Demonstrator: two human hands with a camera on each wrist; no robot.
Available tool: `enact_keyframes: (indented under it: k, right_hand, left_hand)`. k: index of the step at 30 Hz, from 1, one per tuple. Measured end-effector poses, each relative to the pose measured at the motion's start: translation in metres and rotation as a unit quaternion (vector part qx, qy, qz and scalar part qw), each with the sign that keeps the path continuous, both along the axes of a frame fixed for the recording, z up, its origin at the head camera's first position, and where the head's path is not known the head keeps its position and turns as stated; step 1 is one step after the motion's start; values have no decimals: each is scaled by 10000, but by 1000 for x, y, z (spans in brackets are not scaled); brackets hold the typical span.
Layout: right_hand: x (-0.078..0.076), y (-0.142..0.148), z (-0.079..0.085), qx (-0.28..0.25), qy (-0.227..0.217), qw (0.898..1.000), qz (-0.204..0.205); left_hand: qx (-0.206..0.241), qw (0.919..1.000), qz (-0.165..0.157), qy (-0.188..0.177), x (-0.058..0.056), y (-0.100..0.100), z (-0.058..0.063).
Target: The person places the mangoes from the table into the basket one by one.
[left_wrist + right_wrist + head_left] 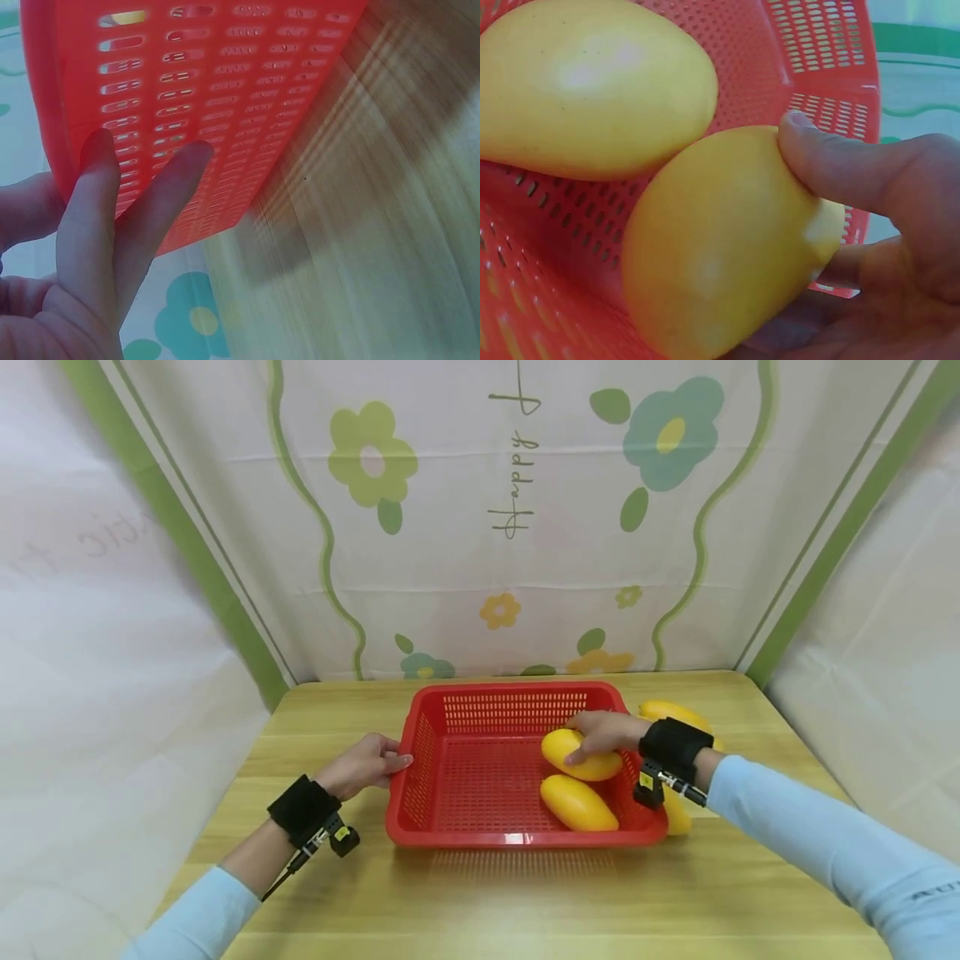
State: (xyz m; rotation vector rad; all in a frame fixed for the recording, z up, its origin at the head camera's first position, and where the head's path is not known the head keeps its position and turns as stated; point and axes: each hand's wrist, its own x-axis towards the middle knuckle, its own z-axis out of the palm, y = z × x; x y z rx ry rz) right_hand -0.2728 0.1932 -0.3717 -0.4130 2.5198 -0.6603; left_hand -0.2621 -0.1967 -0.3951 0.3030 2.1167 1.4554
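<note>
A red plastic basket [480, 838] with slotted walls sits on the wooden table. My left hand [365, 766] pinches its left rim; in the left wrist view two fingers [90, 202] lie against the outer wall. Inside the basket, at its right side, my right hand [606, 733] grips a yellow mango [581, 755], thumb on one side and fingers partly hidden behind it. A second mango [579, 804] lies in the basket nearer the front, and the right wrist view shows this mango [592, 86] close beside the held one.
More yellow mangoes [675, 714] lie on the table [315, 877] just right of the basket, partly hidden by the right wrist and the rim. A flower-printed cloth [480, 552] hangs behind the table, with pale cloth on both sides.
</note>
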Motion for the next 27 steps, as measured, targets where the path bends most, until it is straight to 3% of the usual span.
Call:
enact_keyframes:
  k: [14, 22, 27]
  right_hand:
    - [11, -9, -10, -53, -667, 9977, 122]
    - [22, -6, -5, -400, -1087, 9929, -277]
    - [20, -10, -6, -76, -909, 9957, 179]
  left_hand:
    - [-33, 10000, 2, 53, -2, 1, 0]
    - [-40, 10000, 25, 40, -2, 0, 0]
    - [-100, 9999, 36, 43, -2, -1, 0]
